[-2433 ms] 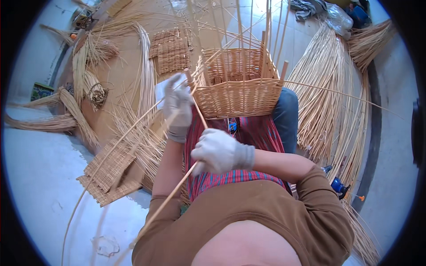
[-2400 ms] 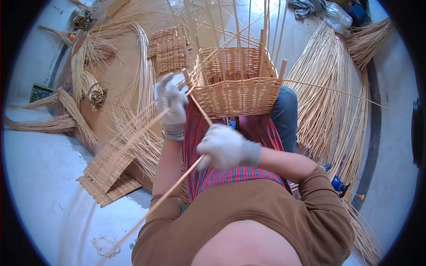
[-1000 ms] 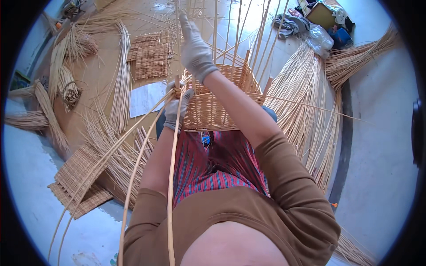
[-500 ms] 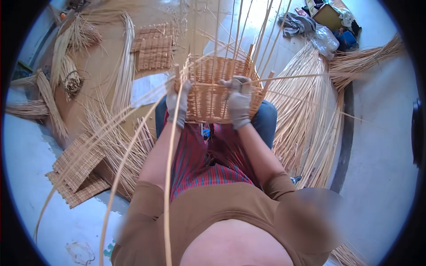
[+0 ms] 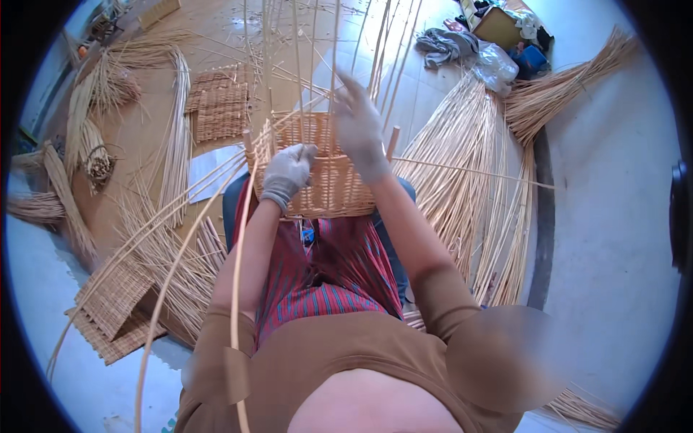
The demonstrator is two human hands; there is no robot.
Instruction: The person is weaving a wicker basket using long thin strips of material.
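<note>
A partly woven wicker basket (image 5: 333, 193) rests on my knees, with tall upright stakes (image 5: 294, 61) and short wooden corner posts (image 5: 395, 144). My gloved left hand (image 5: 287, 175) grips the near rim left of centre, fingers curled. My gloved right hand (image 5: 357, 126), blurred, is raised at the upper right of the basket beside the stakes, fingers extended. Long weaving rods (image 5: 240, 267) run from the basket's left corner down past my left arm. A red striped cloth (image 5: 332, 292) covers my lap.
Loose cane bundles lie right (image 5: 469, 202) and left (image 5: 97, 159) on the floor. Woven mats (image 5: 220, 112) sit at upper left, others (image 5: 115, 296) at lower left. A white sheet (image 5: 209, 177) lies beside my left knee. Bags and clothing (image 5: 444, 47) are piled at the back right.
My right hand dropped from high above the basket to its near side, then rose again along the stakes. My left hand moved from the left corner rightward along the rim.
</note>
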